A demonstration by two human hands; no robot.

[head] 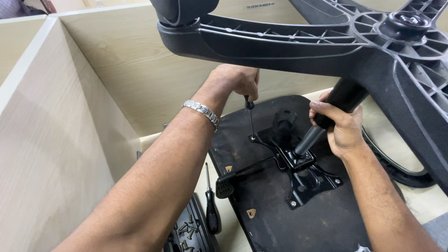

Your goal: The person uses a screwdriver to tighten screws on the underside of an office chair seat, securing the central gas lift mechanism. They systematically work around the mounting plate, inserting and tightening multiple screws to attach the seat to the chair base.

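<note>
An upturned black chair seat [275,214] lies on the desk with a black metal mechanism plate [303,177] bolted to its underside. My left hand [235,80] grips the handle of a screwdriver [250,119] whose tip stands on a screw at the plate's far left corner. My right hand [340,123] is wrapped around the black gas-lift column [347,95] that rises from the plate. The black star-shaped chair base [326,42] hangs overhead on that column. A silver bracelet [203,112] is on my left wrist.
A second black-handled screwdriver [211,205] lies on the desk left of the seat. Beside it a black part holds several loose screws [188,231]. Light wooden partition walls [70,140] enclose the desk at left and back. A black ring-shaped part [396,170] lies right of the seat.
</note>
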